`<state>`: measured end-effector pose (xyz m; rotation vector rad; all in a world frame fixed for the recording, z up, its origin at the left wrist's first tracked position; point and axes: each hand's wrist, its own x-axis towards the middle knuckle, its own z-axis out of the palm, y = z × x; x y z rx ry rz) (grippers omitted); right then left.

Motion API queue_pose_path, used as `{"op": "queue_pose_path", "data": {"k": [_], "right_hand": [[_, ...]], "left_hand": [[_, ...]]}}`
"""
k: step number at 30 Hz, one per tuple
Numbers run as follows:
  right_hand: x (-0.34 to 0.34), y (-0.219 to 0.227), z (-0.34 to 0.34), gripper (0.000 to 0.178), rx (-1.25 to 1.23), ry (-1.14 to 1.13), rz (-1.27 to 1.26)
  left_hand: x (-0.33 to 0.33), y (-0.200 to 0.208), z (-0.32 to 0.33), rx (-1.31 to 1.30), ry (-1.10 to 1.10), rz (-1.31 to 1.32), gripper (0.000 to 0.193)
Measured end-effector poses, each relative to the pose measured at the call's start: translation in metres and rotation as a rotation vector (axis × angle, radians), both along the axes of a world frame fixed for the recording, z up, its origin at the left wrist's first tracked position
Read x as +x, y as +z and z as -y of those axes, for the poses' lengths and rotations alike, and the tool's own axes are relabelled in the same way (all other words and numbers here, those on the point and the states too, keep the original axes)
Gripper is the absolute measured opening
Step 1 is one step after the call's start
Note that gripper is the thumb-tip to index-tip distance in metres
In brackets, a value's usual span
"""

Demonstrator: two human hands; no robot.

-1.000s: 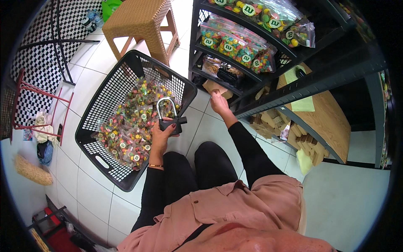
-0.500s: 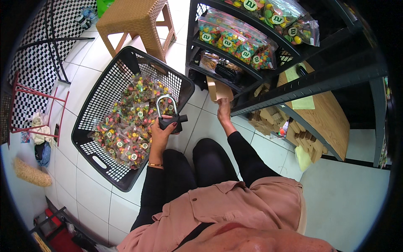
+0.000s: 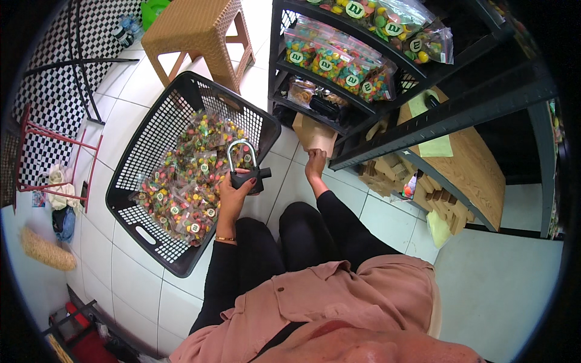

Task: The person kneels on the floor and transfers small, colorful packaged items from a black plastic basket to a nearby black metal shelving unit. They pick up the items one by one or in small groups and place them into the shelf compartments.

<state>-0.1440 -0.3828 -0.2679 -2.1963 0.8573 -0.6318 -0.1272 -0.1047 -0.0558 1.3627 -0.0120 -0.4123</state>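
Note:
My left hand (image 3: 233,195) grips a large black padlock (image 3: 248,175) with a silver shackle, held upright over the right edge of a black plastic basket (image 3: 136,151). The basket sits on the white tiled floor and is filled with several small clear bags of colourful candy (image 3: 181,181). My right hand (image 3: 315,162) reaches forward to a brown cardboard box (image 3: 315,134) at the foot of a black metal shelf (image 3: 387,66); its fingers rest on the box's near edge. Whether it grips the box is hidden by the back of the hand.
The shelf carries more candy bags (image 3: 339,63). A brown wicker stool (image 3: 196,30) stands behind the basket. Wooden blocks (image 3: 393,175) lie under a wooden board (image 3: 472,163) at the right. A checkered wall and red metal frame (image 3: 54,145) are at the left.
The padlock in my left hand has stayed over the basket edge. My right hand has reached farther toward the cardboard box under the shelf.

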Motion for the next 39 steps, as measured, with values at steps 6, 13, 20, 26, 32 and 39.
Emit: {"op": "queue_pose_path", "data": {"k": [6, 13, 20, 26, 32, 39], "right_hand": [[0.055, -0.023, 0.045, 0.016, -0.062, -0.023, -0.065], [0.086, -0.012, 0.082, 0.043, -0.033, 0.190, -0.344], [0.036, 0.014, 0.032, 0.053, -0.070, 0.199, -0.245], [-0.033, 0.139, -0.041, 0.046, 1.260, 0.744, -0.051], [-0.057, 0.177, -0.057, 0.036, 1.374, 0.724, 0.089], [-0.070, 0.166, -0.022, 0.037, 1.379, 0.618, 0.047]], "left_hand": [[0.002, -0.002, 0.000, 0.071, -0.053, 0.045, 0.028], [0.000, 0.003, 0.001, 0.016, -0.020, -0.005, 0.026], [0.002, 0.003, 0.008, 0.082, -0.043, 0.025, 0.027], [-0.005, 0.002, 0.025, 0.122, -0.069, 0.055, 0.024], [-0.013, -0.006, 0.064, 0.376, -0.151, 0.256, 0.027], [0.003, 0.012, 0.066, 0.740, -0.185, 0.714, 0.029]]}}
